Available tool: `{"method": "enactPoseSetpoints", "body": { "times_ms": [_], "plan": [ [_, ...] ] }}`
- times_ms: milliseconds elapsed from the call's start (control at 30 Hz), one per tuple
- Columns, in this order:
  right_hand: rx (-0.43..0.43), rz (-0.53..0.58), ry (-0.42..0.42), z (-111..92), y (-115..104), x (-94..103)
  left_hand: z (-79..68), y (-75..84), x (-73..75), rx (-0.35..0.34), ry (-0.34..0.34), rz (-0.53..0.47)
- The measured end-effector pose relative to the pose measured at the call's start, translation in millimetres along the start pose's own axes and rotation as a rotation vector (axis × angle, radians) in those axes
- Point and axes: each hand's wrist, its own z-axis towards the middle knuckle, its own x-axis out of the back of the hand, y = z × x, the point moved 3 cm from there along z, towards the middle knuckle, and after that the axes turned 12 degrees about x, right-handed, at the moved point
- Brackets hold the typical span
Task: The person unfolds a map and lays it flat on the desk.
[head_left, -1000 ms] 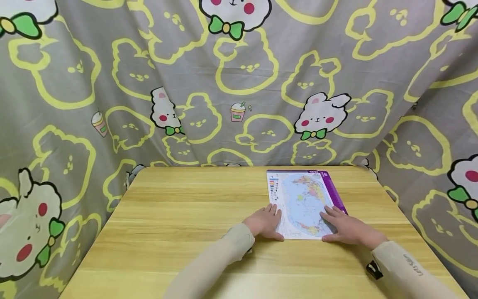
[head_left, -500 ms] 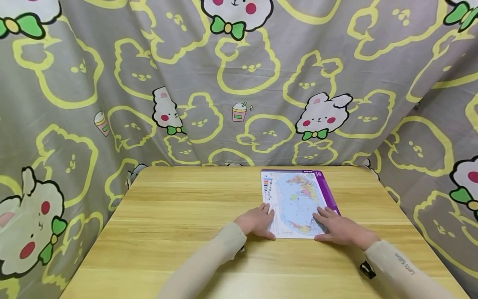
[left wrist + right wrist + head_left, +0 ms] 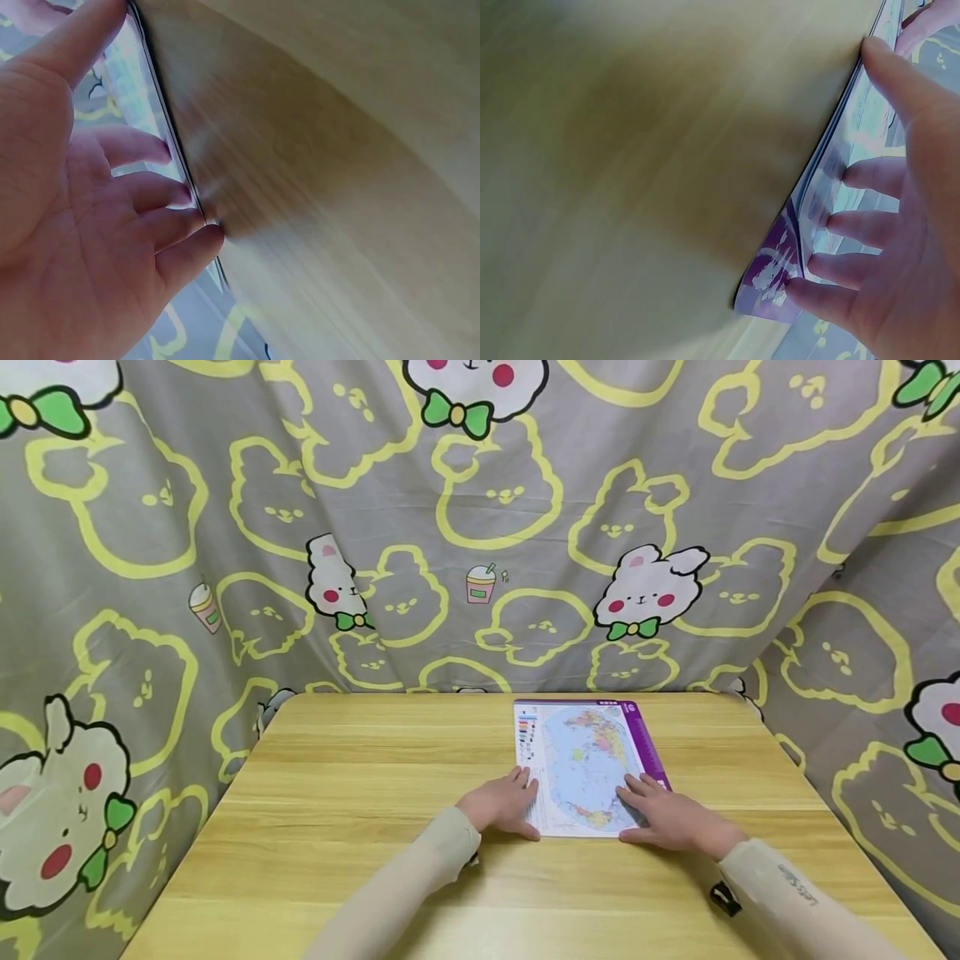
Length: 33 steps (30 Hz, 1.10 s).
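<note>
Lying flat: map sheet [image 3: 588,767] (purple edge, blue seas).

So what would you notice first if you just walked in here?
Probably the bunny curtain hung all around the back. Then the bright map lying flat on the far right part of the table, with the left hand and right hand resting on its near corners.
</note>
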Motion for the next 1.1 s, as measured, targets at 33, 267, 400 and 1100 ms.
{"method": "enactPoseSetpoints", "body": {
  "times_ms": [33, 267, 400, 1100],
  "plan": [
    [0.001, -0.001, -0.001, 1.1, -1.2, -0.2, -1.0, -1.2, 0.1, 0.004, -0.002, -0.003],
    [0.008, 0.012, -0.013, 9.2, -8.1, 0.0, -4.5, -11.4, -3.8, 0.019, -0.017, -0.023],
    [0.027, 0.007, -0.02, 13.8, -10.5, -0.9, -7.2, -17.4, -4.7, 0.024, -0.024, -0.05],
    [0.082, -0.011, -0.033, 33.7, -28.8, -4.2, -19.8, -39.8, -13.8, 0.038, 0.016, -0.047]
  ]
}}
